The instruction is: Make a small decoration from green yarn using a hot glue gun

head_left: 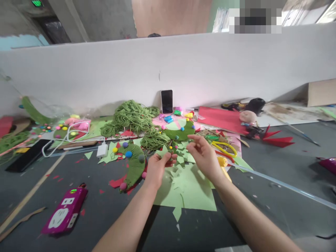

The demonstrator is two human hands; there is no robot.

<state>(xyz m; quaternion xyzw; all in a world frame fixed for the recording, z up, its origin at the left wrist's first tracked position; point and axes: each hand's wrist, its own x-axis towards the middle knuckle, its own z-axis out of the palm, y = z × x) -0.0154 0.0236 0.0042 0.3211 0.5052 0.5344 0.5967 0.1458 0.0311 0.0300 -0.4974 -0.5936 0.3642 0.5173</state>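
Observation:
My left hand (158,167) is closed around a small light green paper star (166,151) that carries a few tiny coloured pompoms. My right hand (203,154) hovers just right of it, fingers curled in a pinch; what they grip is too small to make out. Both hands are above a cut sheet of light green paper (187,190) on the dark floor. More green star cut-outs (183,154) lie just beyond the hands. A green yarn-wrapped crescent with pompoms (133,164) lies left of my left hand.
A heap of green yarn (131,117), a phone (167,101) leaning on the white wall, yellow scissors (225,148), red paper (220,118), a magenta power strip (65,211), a white charger (102,150) and a long clear rod (283,187) surround the spot.

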